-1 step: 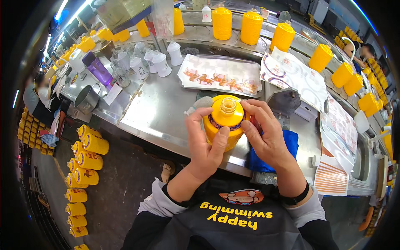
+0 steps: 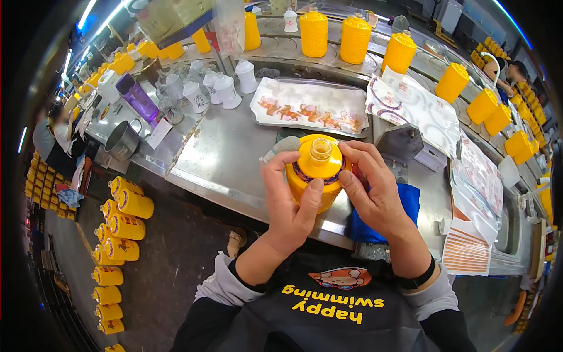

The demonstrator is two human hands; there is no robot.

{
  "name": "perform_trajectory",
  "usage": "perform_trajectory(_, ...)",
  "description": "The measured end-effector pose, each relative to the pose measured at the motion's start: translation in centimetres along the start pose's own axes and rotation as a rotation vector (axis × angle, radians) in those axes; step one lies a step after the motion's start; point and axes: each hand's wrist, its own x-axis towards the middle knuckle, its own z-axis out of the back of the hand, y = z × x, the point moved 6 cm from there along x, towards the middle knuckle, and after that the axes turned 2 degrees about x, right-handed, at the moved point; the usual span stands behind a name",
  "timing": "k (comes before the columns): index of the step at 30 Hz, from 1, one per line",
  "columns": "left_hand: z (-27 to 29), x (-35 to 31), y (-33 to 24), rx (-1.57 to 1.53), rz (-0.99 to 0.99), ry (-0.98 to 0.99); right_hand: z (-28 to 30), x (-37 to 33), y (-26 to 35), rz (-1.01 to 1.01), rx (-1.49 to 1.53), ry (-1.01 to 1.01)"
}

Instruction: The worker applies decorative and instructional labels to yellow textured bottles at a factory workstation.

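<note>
A yellow glass bottle (image 2: 312,196) with a clear threaded neck stands upright between my hands at the metal table's front edge. Around its shoulder runs a dark patterned decal band (image 2: 304,178). My left hand (image 2: 285,202) is closed on the bottle's left side, thumb on the near side and index finger on the shoulder. On the right, my right hand (image 2: 378,193) grips it with fingers behind and thumb pressed at the band. A grey sponge-like piece (image 2: 287,144) is just behind my left fingertips. The bottle's far side and base are hidden.
A tray with horse decal sheets (image 2: 311,105) lies behind the bottle; more decal sheets (image 2: 419,108) are to its right. A blue cloth (image 2: 410,205) lies by my right wrist. White bottles (image 2: 226,91) and a metal pitcher (image 2: 122,141) stand left. Yellow bottles (image 2: 355,41) line the conveyor.
</note>
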Motion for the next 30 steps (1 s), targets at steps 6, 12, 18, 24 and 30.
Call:
perform_trajectory(6, 1.0, -1.0, -0.9, 0.307, -0.160, -0.033, 0.0, 0.1, -0.1, -0.071, 0.015, 0.061)
perform_trajectory(12, 1.1, -2.9, -3.8, 0.697, -0.542, 0.027, -0.7, 0.1, 0.5, 0.149, -0.197, 0.070)
perform_trajectory(18, 2.0, -2.7, -3.7, 0.543, -0.487, -0.042, -0.7, -0.2, -0.1, 0.073, -0.155, 0.030)
perform_trajectory(24, 3.4, 2.7, -0.8, 0.230, -0.209, 0.005, -0.4, -0.4, -1.2, -0.177, -0.035, 0.064)
perform_trajectory(30, 0.8, 7.9, 1.8, -0.147, 0.162, 0.395, -1.2, 0.8, -1.2, -0.046, 0.022, 0.168)
